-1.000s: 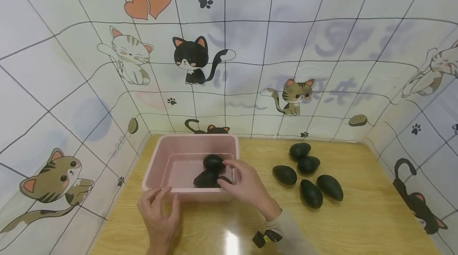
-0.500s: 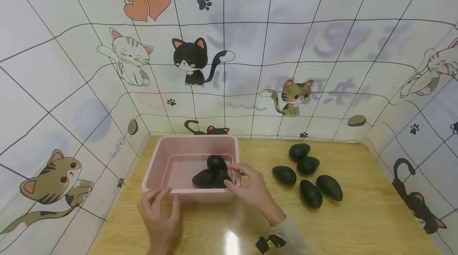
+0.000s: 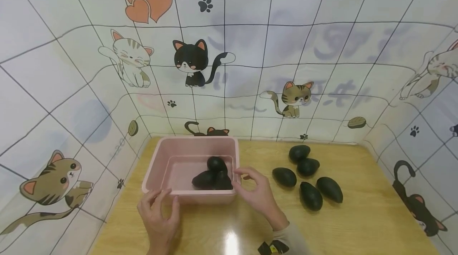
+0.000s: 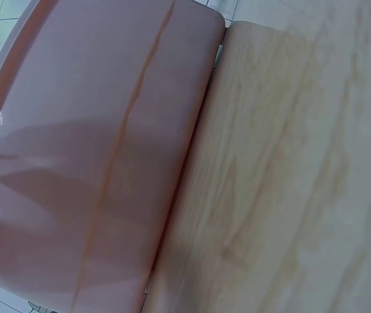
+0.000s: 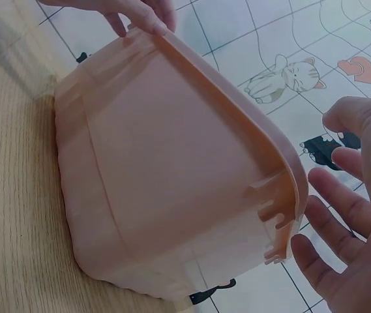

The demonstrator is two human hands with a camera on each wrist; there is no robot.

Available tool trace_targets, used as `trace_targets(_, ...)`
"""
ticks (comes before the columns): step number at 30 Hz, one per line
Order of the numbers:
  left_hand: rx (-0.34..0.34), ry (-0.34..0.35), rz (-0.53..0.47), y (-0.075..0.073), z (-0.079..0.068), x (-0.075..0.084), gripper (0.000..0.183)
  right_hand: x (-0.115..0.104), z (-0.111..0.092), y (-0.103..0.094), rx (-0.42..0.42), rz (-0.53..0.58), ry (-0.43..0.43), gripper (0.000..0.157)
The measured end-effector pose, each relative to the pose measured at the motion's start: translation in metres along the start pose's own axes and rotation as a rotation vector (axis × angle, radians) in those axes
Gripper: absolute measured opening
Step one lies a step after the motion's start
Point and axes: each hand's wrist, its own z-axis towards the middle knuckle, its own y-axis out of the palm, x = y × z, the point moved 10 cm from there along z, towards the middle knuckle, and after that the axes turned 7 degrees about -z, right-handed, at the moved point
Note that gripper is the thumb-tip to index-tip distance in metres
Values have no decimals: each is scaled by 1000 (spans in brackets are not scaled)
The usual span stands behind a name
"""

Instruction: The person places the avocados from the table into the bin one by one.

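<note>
I have the left hand (image 3: 158,213) gripping a pink rectangular plastic bin (image 3: 193,199) by its near rim, the right hand (image 3: 257,192) loosely spread, holding nothing. Three dark-green pear-shaped avocados (image 3: 206,179) fill its near-right corner; five more (image 3: 310,196) lie toward the yellow wood-grain tabletop's (image 3: 368,219) back-right corner, below white grid-lined walls (image 3: 247,4).

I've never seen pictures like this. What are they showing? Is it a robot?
No robot here: just a person's bare left hand and right hand. The wide picture comes from a head camera looking down; the two smaller ones from cameras on the wrists. On the table sits a pink tub with three dark fruits inside, perhaps avocados; five more fruits lie to its right. The left hand seems to hold the tub's near rim; the right hand is at its right edge, fingers loose, holding nothing.
</note>
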Motion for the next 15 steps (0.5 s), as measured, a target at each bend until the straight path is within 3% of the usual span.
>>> trace_targets(6,-12,1,8,0,-2,0,35,2,-5,-4,14,-16,6,29)
trace_targets(15,23,33,-22,-2,1,6,32,2,-15,-10,15,-22,29,29)
